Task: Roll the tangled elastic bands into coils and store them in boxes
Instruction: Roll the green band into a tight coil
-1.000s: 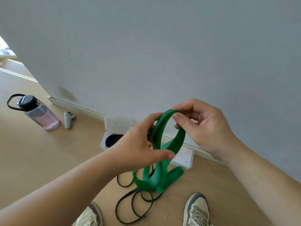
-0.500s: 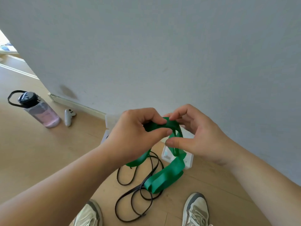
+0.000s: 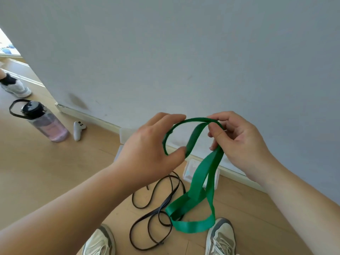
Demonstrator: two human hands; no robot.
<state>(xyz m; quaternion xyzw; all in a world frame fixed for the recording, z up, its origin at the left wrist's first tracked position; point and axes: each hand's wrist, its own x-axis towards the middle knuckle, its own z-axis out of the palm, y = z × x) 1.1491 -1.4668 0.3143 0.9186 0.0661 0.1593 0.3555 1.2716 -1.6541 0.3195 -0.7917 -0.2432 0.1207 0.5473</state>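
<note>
A wide green elastic band (image 3: 199,177) hangs in the air between both hands. My left hand (image 3: 152,151) holds its upper loop, thumb below and fingers curled over the top. My right hand (image 3: 237,140) pinches the band's top between thumb and fingers. The rest of the band trails down in loose twisted loops above my shoes. A thin black elastic band (image 3: 156,208) lies tangled on the wooden floor beneath. A white box (image 3: 189,170) stands by the wall behind the green band, and part of another white box (image 3: 125,133) shows behind my left hand.
A clear water bottle (image 3: 46,126) with a black lid stands at the left, with a white controller (image 3: 78,130) beside it. My two shoes (image 3: 220,238) are at the bottom. Another person's foot (image 3: 12,85) is at the far left. A grey wall rises ahead.
My hands have moved apart from a tight bunch, opening a wide loop at the top. More of the green band hangs down in long loops now.
</note>
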